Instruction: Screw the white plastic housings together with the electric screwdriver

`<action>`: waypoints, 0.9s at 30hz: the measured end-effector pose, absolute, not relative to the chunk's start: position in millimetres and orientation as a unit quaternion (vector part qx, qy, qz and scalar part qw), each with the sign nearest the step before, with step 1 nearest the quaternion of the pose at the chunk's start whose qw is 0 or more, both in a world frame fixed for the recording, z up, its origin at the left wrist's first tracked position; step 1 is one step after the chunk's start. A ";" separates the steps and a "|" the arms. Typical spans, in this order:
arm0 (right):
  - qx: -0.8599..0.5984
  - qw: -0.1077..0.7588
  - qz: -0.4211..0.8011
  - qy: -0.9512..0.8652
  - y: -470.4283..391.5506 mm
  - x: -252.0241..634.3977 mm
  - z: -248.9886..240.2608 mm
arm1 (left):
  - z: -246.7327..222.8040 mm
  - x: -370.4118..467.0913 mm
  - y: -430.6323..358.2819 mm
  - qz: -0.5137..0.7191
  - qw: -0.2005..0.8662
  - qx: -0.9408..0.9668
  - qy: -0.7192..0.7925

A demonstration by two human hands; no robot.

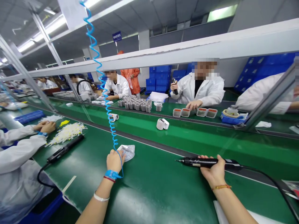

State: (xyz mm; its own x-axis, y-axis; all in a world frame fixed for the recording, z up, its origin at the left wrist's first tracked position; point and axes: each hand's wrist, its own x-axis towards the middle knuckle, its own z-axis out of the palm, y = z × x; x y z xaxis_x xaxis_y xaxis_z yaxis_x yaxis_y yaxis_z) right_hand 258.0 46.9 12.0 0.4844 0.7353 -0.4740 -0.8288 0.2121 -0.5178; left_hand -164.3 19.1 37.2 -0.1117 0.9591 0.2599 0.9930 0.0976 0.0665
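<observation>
My right hand point(215, 174) is wrapped round a black electric screwdriver point(210, 162). The screwdriver lies level above the bench's far edge, its thin bit pointing left and its cable running off to the right. Over the green bench point(154, 183), my left hand point(115, 161) has its fingers curled at the mouth of a small clear plastic bag point(129, 153). Tiny silvery pieces show inside that bag, and some fingertips are hidden by it. A blue wrist strap point(112, 174) circles my left wrist, with a coiled blue cord point(108, 109) rising from it.
White housings point(163, 124) sit on the green conveyor point(140, 124) beyond the bench. At left, a co-worker's hands point(46, 127) are near a pile of white and yellow pieces point(67, 133) and another screwdriver point(65, 149). Co-workers sit opposite, behind several grey parts point(137, 104).
</observation>
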 end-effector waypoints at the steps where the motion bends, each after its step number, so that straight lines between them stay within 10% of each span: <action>1: -0.375 0.776 0.503 0.061 47.0 257.8 11.8 | 35.6 -164.3 19.4 -0.096 0.075 -0.665 -0.737; 27: -0.369 0.775 0.509 0.067 43.5 257.9 15.1 | 23.8 -87.8 7.2 -0.322 0.007 -0.792 -0.519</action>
State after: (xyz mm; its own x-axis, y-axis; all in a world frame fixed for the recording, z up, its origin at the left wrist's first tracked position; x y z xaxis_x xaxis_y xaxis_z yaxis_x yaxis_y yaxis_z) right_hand 257.9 43.5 15.1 0.4732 0.7390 -0.4795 -0.8383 0.2104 -0.5030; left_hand -87.8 7.2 23.8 0.2541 0.8174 0.5170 0.8260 -0.4615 0.3237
